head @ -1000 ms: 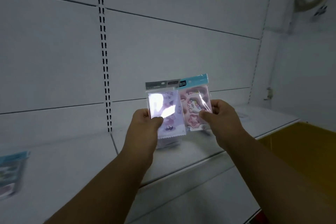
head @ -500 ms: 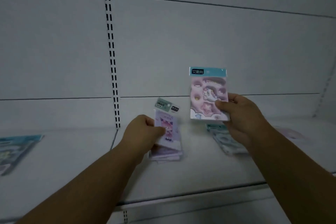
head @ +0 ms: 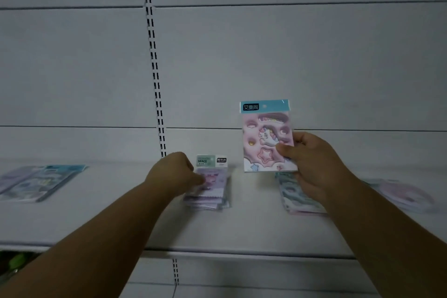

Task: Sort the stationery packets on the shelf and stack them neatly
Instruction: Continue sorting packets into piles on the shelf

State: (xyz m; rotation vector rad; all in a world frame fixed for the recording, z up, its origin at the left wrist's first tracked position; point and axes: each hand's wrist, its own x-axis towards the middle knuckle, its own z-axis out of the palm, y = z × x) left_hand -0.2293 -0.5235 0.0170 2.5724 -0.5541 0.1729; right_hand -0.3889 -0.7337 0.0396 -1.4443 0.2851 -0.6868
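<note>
My right hand (head: 314, 167) pinches the unicorn sticker packet (head: 267, 135) by its lower right corner, thumb on the front, so the packet stands upright with its long axis vertical and its teal header card on top. The pile it seems to belong on, the teal-and-pink stack (head: 300, 198), lies flat on the shelf (head: 242, 230) directly below and slightly nearer me than that grip, partly hidden by my wrist. I judge the coming move is a tip forward and a short drop onto it.

My left hand (head: 177, 174) is curled round the near edge of the GRACE packet (head: 212, 172), which leans on the lilac stack (head: 208, 198) just beside my knuckles; whether it already rests fully there I cannot tell.

The packets are thin, glossy cellophane sleeves, rectangular, with puffy raised stickers inside; likely slippery on one another. More packets (head: 36, 181) lie well apart on the far left, and a round pink one (head: 406, 195) on the right.
</note>
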